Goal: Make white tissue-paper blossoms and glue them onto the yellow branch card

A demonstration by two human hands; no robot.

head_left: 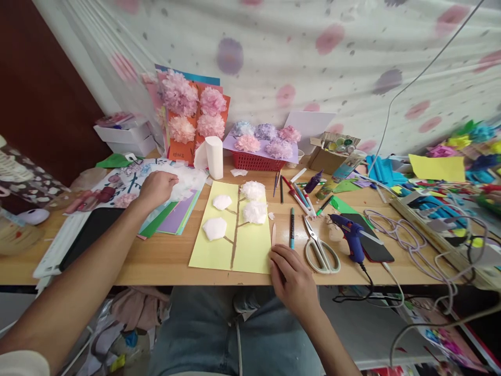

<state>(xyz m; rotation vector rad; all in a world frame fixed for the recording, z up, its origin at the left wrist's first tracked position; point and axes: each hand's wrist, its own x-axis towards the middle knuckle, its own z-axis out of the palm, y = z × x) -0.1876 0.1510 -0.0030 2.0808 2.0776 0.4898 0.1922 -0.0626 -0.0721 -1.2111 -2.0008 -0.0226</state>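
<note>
My left hand (158, 188) is closed in a pinch at a pile of white cotton-like fluff (186, 180) on the left of the table. My right hand (291, 277) has its fingers curled at the table's front edge, by the lower right corner of a yellow card (211, 256). A pale wooden craft stick (273, 233) shows just beyond its fingertips. On the card is a brown drawn stem with branches. Two flat white paper pieces (215, 228) lie left of the stem, and two fluffy white tufts (255, 212) sit on the right.
White-handled scissors (321, 253), a blue glue gun (352, 235) and a black phone (370, 240) lie to the right. Several pens (291, 228) lie beyond my right hand. A white paper roll (214, 157) stands behind the card, near a red basket (258, 161) of paper flowers.
</note>
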